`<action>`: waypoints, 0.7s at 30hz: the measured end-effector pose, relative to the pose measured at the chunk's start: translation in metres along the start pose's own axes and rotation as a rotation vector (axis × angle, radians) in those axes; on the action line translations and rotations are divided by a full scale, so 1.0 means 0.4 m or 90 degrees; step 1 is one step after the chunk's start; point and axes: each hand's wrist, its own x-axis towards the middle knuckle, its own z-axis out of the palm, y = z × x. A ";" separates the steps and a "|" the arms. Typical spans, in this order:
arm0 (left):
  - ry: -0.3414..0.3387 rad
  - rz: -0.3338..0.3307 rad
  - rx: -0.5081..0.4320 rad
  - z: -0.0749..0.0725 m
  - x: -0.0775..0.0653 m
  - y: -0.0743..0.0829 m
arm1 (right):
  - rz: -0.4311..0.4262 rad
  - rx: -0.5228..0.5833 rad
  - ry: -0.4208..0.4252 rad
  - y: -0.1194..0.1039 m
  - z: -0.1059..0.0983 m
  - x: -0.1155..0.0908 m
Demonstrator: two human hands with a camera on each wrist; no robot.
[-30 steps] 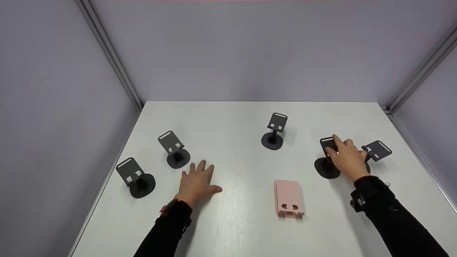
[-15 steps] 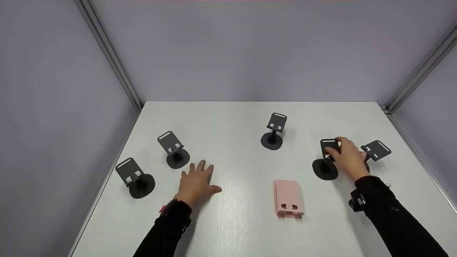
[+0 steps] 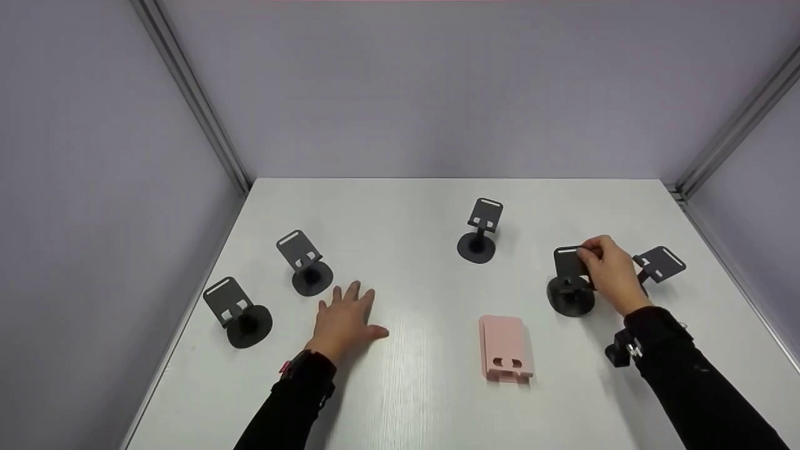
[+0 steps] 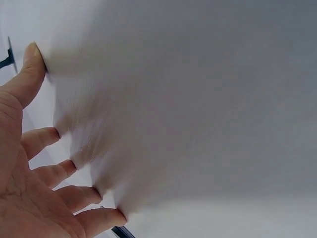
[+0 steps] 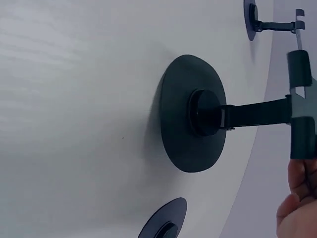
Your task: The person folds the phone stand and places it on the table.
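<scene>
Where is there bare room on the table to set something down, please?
The table is bare in the middle, between the left hand and the folded pink stand, and farther back, between the rear left stand and the rear middle stand. The right side is crowded: the right hand pinches one black stand close beside a second stand.

The desk [image 3: 400, 212] is viewed forward-down from the head, closely from wrists. One stand [image 5: 205, 116] is shared by head and right wrist.
</scene>
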 end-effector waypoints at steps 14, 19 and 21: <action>-0.005 -0.003 0.007 -0.006 -0.002 0.006 | 0.017 0.179 -0.014 -0.094 0.009 -0.016; -0.005 -0.003 0.004 -0.006 -0.002 0.005 | 0.002 0.230 -0.023 -0.131 0.029 -0.023; -0.007 -0.003 0.002 -0.005 -0.001 0.003 | -0.006 0.252 -0.024 -0.143 0.038 -0.025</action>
